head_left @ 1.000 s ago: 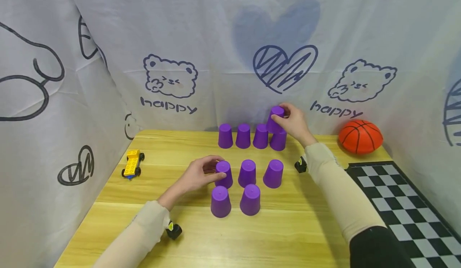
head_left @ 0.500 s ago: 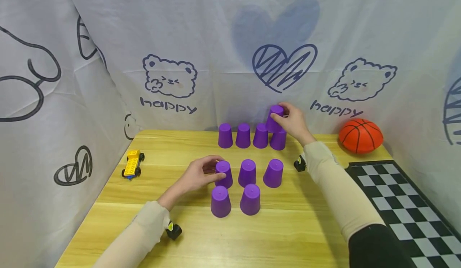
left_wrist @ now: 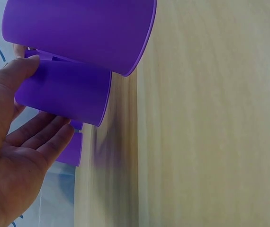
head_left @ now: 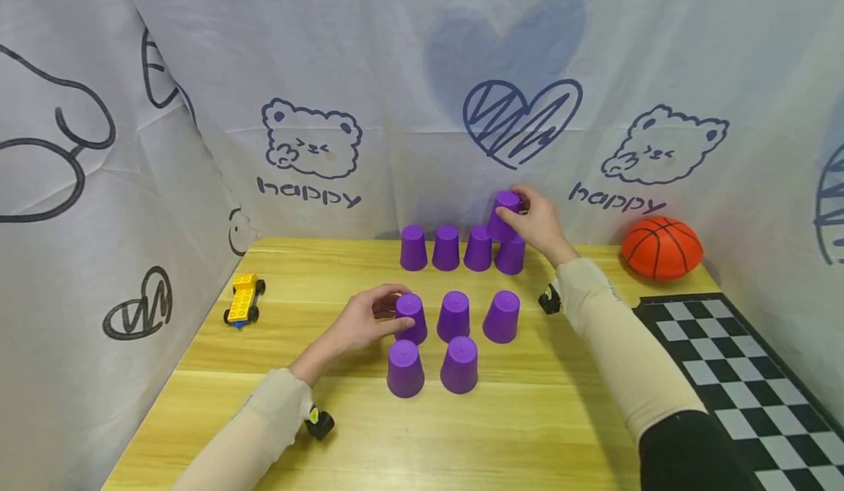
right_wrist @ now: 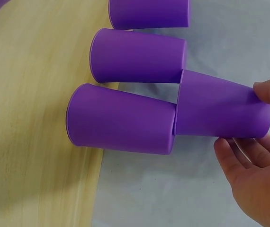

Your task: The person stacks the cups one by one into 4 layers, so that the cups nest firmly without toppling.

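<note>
Several purple cups stand upside down on the wooden table [head_left: 527,418]. In the back row of cups [head_left: 445,248], my right hand [head_left: 530,220] pinches the top of one raised cup [head_left: 504,216]. That cup [right_wrist: 220,111] sits on two cups of the row, one of them the lower cup [right_wrist: 121,118], and the right hand [right_wrist: 253,165] holds its closed end. My left hand [head_left: 372,320] grips the left cup [head_left: 410,316] of the middle row. In the left wrist view, the left hand [left_wrist: 16,156] has thumb and fingers round that cup [left_wrist: 64,92]. Two more cups [head_left: 458,364] stand in front.
A yellow toy car [head_left: 242,300] sits at the table's left edge. An orange basketball [head_left: 661,248] lies at the back right, with a black-and-white chequered board [head_left: 738,374] in front of it. Printed fabric walls close off the back and the left side.
</note>
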`<state>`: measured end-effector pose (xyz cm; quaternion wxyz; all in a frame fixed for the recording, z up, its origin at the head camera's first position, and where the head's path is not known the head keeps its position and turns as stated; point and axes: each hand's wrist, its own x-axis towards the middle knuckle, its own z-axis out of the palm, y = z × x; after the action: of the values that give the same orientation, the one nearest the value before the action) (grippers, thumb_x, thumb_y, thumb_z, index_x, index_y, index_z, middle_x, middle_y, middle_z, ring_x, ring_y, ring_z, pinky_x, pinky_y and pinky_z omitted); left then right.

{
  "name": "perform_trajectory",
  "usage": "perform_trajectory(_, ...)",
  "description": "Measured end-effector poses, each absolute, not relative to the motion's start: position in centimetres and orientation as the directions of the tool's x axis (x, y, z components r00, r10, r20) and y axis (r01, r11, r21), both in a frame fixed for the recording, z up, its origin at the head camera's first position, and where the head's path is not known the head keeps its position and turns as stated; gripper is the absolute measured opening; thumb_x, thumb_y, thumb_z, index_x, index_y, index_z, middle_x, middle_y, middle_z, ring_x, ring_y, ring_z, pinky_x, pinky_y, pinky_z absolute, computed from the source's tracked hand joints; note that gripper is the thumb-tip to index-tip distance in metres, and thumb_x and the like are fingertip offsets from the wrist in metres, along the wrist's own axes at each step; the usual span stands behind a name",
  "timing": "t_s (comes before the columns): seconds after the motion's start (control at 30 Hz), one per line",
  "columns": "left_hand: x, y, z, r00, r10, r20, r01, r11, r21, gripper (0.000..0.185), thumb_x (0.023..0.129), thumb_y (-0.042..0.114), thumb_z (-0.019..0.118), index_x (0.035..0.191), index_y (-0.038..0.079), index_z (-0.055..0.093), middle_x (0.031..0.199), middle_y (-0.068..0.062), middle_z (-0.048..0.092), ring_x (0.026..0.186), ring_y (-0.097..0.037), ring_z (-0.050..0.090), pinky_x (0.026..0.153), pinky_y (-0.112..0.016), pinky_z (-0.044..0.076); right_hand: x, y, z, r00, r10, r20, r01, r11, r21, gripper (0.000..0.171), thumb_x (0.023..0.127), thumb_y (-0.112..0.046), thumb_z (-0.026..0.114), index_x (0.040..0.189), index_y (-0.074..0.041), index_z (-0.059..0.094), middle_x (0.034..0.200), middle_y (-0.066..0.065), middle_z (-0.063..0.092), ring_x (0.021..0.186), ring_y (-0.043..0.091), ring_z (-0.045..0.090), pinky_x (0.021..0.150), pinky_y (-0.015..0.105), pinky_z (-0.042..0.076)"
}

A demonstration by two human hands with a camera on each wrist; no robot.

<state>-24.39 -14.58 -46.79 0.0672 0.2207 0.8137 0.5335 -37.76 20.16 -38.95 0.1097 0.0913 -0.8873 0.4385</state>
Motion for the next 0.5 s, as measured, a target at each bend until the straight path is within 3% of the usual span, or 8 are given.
perform_trajectory(0.37,-24.4,-14.3,-46.7,-0.898,0.425,0.115,0.276,0.34,0.899,0.051,0.092,0.017,0.084,0.138,0.007,0.063,0.127,-0.013,0.074,0.118,-0.03,0.072,0.106,-0.042,0.059,-36.6,21.0,-38.6,-0.965,-0.054,0.257,-0.242,0.566,-0.788,0.072,0.098,-0.03,0.075,0.156,-0.001,0.045,0.152,0.026,0.055,0.133,0.044,0.058,0.113,0.056,0.051)
perform_trajectory(0.5,-24.3,-14.3,-46.6,-0.897,0.424,0.123,0.283,0.337,0.898,0.051,0.092,0.017,0.084,0.137,0.007,0.064,0.127,-0.013,0.074,0.118,-0.03,0.072,0.104,-0.039,0.06,-35.4,21.4,-38.2,-0.958,-0.061,0.279,-0.263,0.569,-0.779,0.072,0.097,-0.031,0.076,0.155,-0.001,0.046,0.151,0.027,0.056,0.133,0.046,0.058,0.114,0.058,0.049)
